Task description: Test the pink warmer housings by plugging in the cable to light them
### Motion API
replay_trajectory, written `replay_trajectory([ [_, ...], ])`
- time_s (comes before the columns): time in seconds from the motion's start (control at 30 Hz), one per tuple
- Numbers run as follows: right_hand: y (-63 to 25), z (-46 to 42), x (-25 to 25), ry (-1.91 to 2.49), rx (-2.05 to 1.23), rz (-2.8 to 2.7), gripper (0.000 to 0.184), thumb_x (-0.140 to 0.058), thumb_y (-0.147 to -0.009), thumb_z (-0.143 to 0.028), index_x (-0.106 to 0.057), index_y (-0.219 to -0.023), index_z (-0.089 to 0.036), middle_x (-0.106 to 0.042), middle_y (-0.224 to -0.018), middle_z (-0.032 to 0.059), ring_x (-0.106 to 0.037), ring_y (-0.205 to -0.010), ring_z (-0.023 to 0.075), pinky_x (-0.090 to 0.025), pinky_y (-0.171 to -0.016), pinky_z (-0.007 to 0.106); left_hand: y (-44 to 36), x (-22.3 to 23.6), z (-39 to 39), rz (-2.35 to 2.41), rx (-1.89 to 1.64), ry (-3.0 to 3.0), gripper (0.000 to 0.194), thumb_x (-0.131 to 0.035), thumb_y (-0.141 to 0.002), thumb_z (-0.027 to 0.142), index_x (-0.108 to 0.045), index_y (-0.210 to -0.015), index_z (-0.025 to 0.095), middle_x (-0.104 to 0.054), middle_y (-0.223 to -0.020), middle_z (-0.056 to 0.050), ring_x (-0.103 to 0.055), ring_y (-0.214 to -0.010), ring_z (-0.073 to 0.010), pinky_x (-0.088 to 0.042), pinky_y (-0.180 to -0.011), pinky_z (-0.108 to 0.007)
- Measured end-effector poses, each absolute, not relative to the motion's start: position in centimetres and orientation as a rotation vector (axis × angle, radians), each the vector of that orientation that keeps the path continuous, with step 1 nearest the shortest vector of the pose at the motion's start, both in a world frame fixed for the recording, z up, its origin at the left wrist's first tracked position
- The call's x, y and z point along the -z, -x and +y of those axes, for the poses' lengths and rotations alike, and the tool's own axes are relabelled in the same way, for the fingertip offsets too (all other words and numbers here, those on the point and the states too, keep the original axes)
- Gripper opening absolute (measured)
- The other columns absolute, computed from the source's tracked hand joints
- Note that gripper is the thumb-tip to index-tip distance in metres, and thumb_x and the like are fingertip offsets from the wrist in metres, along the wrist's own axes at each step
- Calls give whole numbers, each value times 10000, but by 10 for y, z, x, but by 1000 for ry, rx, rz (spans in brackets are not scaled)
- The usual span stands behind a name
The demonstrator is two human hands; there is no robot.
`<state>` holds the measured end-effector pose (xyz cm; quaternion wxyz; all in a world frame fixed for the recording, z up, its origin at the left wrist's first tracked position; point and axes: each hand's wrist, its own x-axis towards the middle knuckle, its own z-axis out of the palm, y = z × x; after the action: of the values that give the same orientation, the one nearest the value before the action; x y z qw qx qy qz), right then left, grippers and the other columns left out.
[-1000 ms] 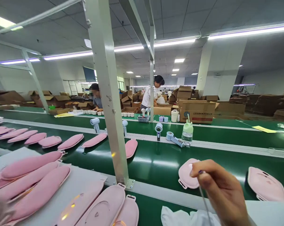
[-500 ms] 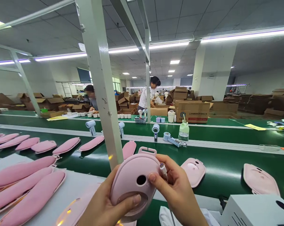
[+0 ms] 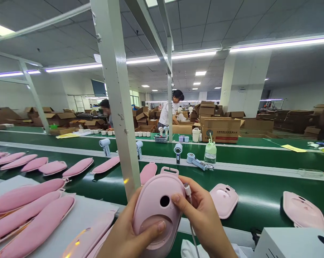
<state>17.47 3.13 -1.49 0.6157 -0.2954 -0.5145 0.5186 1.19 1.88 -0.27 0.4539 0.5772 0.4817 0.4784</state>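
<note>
My left hand [image 3: 129,233] grips a pink oval shell [image 3: 158,208] with a round hole and a loop at its top, thumb pressed on its lower face. My right hand [image 3: 204,218] steadies the shell's right edge and pinches a white cable plug [image 3: 188,189] against that edge; the cable [image 3: 194,240] trails down past my wrist. Both hands are closed around what they hold, low in the middle of the view.
Pink shells lie on the green conveyor belt [image 3: 183,186] and on a white board [image 3: 78,218] at left. A metal post [image 3: 119,107] stands just ahead. A white box [image 3: 293,243] sits at lower right. Small fans, a bottle [image 3: 210,152], cartons and two people are beyond.
A second ago only my right hand showed, holding the cable. My left hand has since brought the pink shell up, and the plug now rests at the shell's right edge.
</note>
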Motion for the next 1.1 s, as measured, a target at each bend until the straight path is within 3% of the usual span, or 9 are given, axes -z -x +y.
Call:
replay_trajectory([
  [0.27, -175, 30, 16, 674, -1185, -1191, 353, -733, -807, -371, -675, -1107, -197, -722, -1002, 53, -638, -897, 211, -510, -793, 296, -10, 2, 20, 1241, -1122, -1501, 764, -748, -542, 282, -489, -1261, 275, -653, -1208, -27, -659, -986, -285, -501, -913, -347],
  [0.57, -174, 30, 13, 649, -1195, -1170, 343, -748, -793, -386, -694, -1080, -206, -729, -989, 42, -642, -890, 199, -509, -778, 271, -11, 2, 19, 1253, -1118, -1461, 709, -742, -550, 298, -510, -1220, 274, -664, -1161, 1, -625, -1030, -265, -499, -827, -276],
  [0.93, -176, 30, 14, 678, -1196, -1173, 358, -745, -794, -397, -688, -1095, -210, -722, -963, 45, -628, -864, 201, -507, -776, 291, -12, 2, 23, 1333, -1030, -1421, 819, -725, -518, 331, -436, -1280, 251, -689, -1084, -29, -622, -1026, -299, -496, -865, -352],
  [1.1, -174, 29, 16, 671, -1204, -1178, 351, -754, -785, -409, -697, -1078, -225, -711, -938, 41, -618, -852, 196, -497, -756, 286, -9, 3, 23, 1295, -1045, -1399, 792, -743, -499, 319, -491, -1247, 245, -718, -1007, -2, -649, -957, -276, -536, -806, -314],
])
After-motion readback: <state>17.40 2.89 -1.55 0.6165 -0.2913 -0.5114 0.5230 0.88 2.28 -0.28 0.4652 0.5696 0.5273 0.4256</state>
